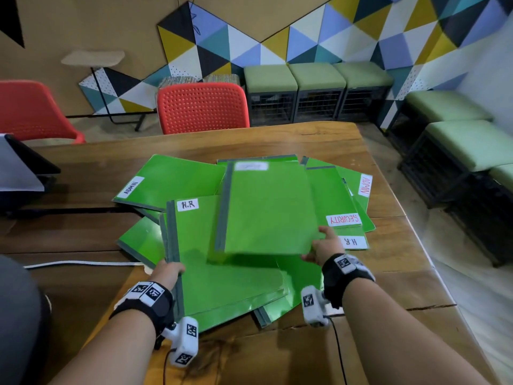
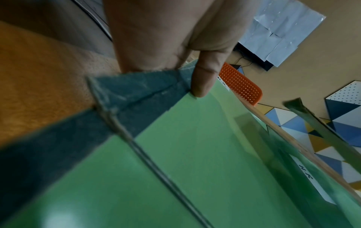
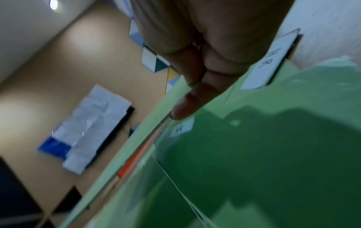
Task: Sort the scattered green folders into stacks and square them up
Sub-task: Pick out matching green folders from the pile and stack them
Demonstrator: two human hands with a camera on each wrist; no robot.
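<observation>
Several green folders with grey spines lie in a loose pile (image 1: 177, 179) on the wooden table (image 1: 347, 145), labelled ADMIN, H.R and SECURITY. My right hand (image 1: 323, 245) pinches the near right corner of one folder (image 1: 266, 209) and holds it lifted above the pile; in the right wrist view its fingers (image 3: 187, 106) clamp that folder's edge (image 3: 140, 138). My left hand (image 1: 168, 272) grips the grey spine of the H.R folder (image 1: 222, 273) at the pile's near left; the left wrist view shows the thumb (image 2: 205, 80) on the spine (image 2: 140, 89).
A white cable (image 1: 83, 263) runs across the table at the left. A dark device with paper (image 1: 19, 168) sits at the far left edge. Red chairs (image 1: 202, 107) stand behind the table, green-cushioned stools (image 1: 316, 90) along the walls.
</observation>
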